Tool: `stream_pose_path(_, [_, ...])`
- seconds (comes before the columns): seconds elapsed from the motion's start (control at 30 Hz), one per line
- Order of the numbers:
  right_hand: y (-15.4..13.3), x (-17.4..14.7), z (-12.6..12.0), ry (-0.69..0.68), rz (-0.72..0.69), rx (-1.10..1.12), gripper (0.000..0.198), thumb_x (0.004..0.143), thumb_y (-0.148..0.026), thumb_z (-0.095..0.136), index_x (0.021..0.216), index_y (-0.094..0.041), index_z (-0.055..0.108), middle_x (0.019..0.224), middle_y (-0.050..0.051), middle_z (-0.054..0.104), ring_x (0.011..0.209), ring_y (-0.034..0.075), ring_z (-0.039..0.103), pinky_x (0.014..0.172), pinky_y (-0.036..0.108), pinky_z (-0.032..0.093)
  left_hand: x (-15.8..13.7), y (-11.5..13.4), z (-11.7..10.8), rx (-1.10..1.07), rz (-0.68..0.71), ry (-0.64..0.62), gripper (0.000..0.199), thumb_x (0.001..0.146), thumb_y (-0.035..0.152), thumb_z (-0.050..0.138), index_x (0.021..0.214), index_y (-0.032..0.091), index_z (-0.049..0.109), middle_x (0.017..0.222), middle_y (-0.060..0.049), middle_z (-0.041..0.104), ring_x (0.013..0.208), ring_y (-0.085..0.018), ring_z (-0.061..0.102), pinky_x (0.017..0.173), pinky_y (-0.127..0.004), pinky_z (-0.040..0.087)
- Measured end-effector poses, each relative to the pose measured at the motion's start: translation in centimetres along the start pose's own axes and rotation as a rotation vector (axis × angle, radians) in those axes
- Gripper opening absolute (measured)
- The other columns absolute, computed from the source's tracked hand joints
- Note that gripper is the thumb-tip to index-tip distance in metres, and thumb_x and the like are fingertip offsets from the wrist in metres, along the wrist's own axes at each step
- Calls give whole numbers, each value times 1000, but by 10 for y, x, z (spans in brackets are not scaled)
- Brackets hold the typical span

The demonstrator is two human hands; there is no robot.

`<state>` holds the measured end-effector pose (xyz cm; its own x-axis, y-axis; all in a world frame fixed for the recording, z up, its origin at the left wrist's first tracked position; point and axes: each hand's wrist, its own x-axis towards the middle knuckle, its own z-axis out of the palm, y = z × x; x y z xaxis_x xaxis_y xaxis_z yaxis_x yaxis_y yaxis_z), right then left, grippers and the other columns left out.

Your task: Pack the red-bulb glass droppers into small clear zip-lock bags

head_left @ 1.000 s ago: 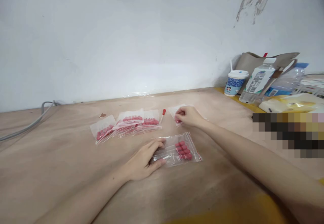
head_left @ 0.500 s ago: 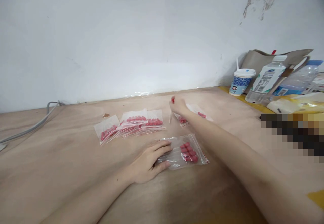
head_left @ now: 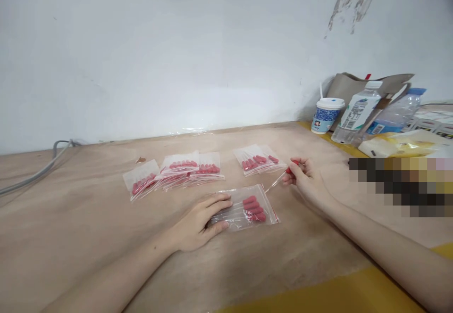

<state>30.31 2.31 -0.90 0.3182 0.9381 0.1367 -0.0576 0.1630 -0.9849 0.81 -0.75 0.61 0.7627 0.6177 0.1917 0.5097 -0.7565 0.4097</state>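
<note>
A clear zip bag [head_left: 235, 228] lies flat on the table with several red-bulbed droppers [head_left: 255, 208] inside, bulbs toward its zip edge on the right. My left hand [head_left: 201, 221] rests on the bag's left end, fingers spread. In my right hand [head_left: 304, 178] is another dropper [head_left: 279, 179], pinched by its red bulb. Its clear thin tube slants down to the left, its tip close to the bag's upper right corner; whether they touch I cannot tell. Behind is another zip bag [head_left: 247, 152] of droppers. Farther left, several filled bags [head_left: 184, 158] overlap in a pile.
At the back right stand a paper cup [head_left: 327, 115] with a straw, a clear bottle [head_left: 357, 115], a blue-capped bottle [head_left: 399, 110] and a grey-brown bag [head_left: 348, 84]. A grey cable [head_left: 38, 177] runs along the left. The white wall [head_left: 141, 53] bounds the table behind.
My right hand has come back from beside the rear bag, moving right and nearer with the dropper, whose tip now points at the front bag. My left hand has stayed on that bag.
</note>
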Motion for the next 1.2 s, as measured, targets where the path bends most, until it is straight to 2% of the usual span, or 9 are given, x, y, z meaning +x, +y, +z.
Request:
stream_pose_path(0.2, [8, -9, 15, -134, 30, 54, 39, 68, -46, 59, 91, -25, 36, 70, -5, 52, 56, 12, 58, 56, 31, 51, 1, -1, 0, 1, 8, -9, 39, 90, 31, 45, 127, 21, 44, 136, -8, 40, 125, -23, 38, 102, -42, 35])
stream_pose_path(0.4, [9, -15, 9, -153, 26, 67, 39, 68, -45, 62, 91, -25, 38, 70, -5, 53, 56, 12, 58, 55, 29, 51, 2, 1, -1, 3, 8, -5, 39, 89, 31, 45, 127, 21, 44, 134, -9, 42, 123, -23, 40, 100, -42, 36])
stream_pose_path(0.53, [6, -15, 4, -144, 132, 141, 27, 73, -36, 60, 87, -25, 40, 74, -3, 57, 66, 14, 62, 67, 34, 55, 1, 1, 0, -2, 14, 9, 40, 89, 32, 46, 128, 23, 43, 134, -8, 43, 123, -24, 39, 100, -42, 36])
stream_pose_path(0.63, [5, -14, -1, -230, 266, 131, 18, 73, -28, 61, 79, -23, 45, 79, 2, 61, 75, 16, 64, 74, 34, 54, 1, 1, 0, -8, 11, 3, 43, 89, 32, 45, 131, 24, 39, 135, -7, 42, 123, -24, 39, 101, -43, 35])
stream_pose_path(0.73, [3, -14, -4, -365, 325, 64, 20, 69, -25, 66, 78, -21, 49, 78, 2, 63, 68, 13, 63, 66, 28, 54, 1, 2, -1, -6, -5, -18, 45, 90, 32, 45, 133, 25, 35, 136, -7, 40, 124, -24, 38, 101, -44, 34])
stream_pose_path(0.83, [-1, -16, -3, -488, 281, -92, 25, 67, -29, 70, 81, -19, 52, 64, -3, 59, 53, 7, 55, 48, 19, 47, 2, 3, -2, -6, -8, -21, 46, 90, 32, 44, 134, 25, 34, 137, -7, 39, 125, -24, 37, 102, -43, 33])
stream_pose_path(0.93, [-4, -17, 3, -574, 239, -229, 30, 63, -34, 71, 82, -17, 55, 55, -5, 54, 47, 6, 50, 37, 15, 38, 2, 3, -2, -10, 3, -14, 46, 90, 32, 44, 134, 25, 34, 137, -7, 39, 124, -24, 37, 101, -44, 34])
stream_pose_path(1.07, [-2, -18, 17, -518, 201, -318, 31, 59, -37, 72, 80, -17, 59, 46, -7, 50, 40, 6, 44, 33, 15, 33, 1, 2, -1, -3, 7, -7, 47, 90, 32, 44, 134, 24, 33, 137, -7, 39, 124, -24, 38, 101, -44, 34])
stream_pose_path(1.2, [5, -18, 29, -425, 150, -286, 28, 58, -40, 72, 69, -17, 60, 52, -1, 59, 40, 8, 47, 35, 20, 37, 2, 2, -1, 22, 9, -6, 47, 90, 33, 44, 135, 25, 32, 138, -6, 37, 125, -24, 37, 102, -43, 33])
